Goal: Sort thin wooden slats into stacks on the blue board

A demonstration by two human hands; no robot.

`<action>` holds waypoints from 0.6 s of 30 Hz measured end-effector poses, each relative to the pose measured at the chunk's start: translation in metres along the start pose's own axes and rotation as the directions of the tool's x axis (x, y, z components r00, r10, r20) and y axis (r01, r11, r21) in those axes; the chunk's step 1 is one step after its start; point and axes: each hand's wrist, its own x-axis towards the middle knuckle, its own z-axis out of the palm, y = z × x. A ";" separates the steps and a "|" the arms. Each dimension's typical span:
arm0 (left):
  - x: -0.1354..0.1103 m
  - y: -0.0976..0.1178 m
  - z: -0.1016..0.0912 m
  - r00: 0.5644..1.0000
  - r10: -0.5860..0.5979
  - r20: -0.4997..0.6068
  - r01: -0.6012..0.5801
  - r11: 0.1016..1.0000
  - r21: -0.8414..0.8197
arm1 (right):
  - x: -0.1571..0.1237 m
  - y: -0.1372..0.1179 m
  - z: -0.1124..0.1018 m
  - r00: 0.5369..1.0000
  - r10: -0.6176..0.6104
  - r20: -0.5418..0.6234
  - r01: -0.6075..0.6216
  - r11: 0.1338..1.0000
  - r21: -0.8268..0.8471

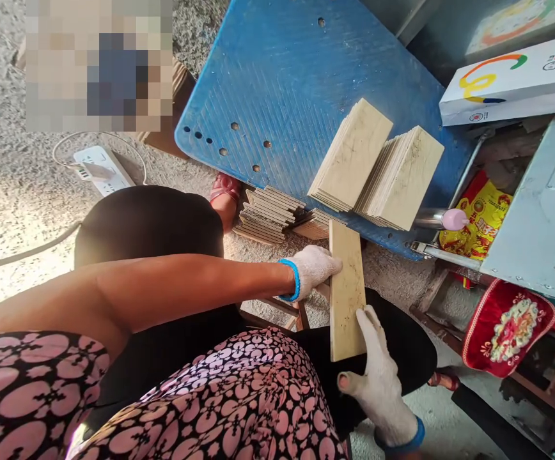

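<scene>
A thin, pale wooden board (pixel 347 294), long and rectangular with small dark marks, hangs tilted over my lap. My left hand (pixel 311 268), in a white knit glove with a blue cuff, grips its left edge near the upper end. On the other side my right hand (pixel 378 377), gloved alike, has its fingers stretched along the lower right edge. Its bare-tipped thumb sticks out apart from the board. Beyond, two stacks of similar boards, a left stack (pixel 354 156) and a right stack (pixel 405 176), lean on the blue plastic surface (pixel 277 76).
More stacked boards (pixel 270 214) lie on the ground below the blue surface's near edge. A white power strip (pixel 103 169) with cables is at left. On the right are a white box (pixel 512 80), a yellow-red packet (pixel 483 217), a pink-tipped metal object (pixel 453 220) and a red embroidered cloth (pixel 508 329).
</scene>
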 end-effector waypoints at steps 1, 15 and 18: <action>-0.003 0.002 0.001 1.000 0.017 0.010 -0.017 1.000 0.023 | 0.005 -0.003 -0.001 0.998 0.055 0.028 -0.056 0.997 0.046; -0.022 0.052 -0.014 0.873 0.486 0.029 -0.420 0.723 0.549 | 0.146 -0.054 0.026 0.966 0.190 -0.173 -0.078 0.858 0.507; -0.025 0.070 -0.018 0.798 0.595 -0.094 -0.461 0.704 0.540 | 0.194 -0.064 0.007 0.975 0.100 -0.198 0.030 0.825 0.564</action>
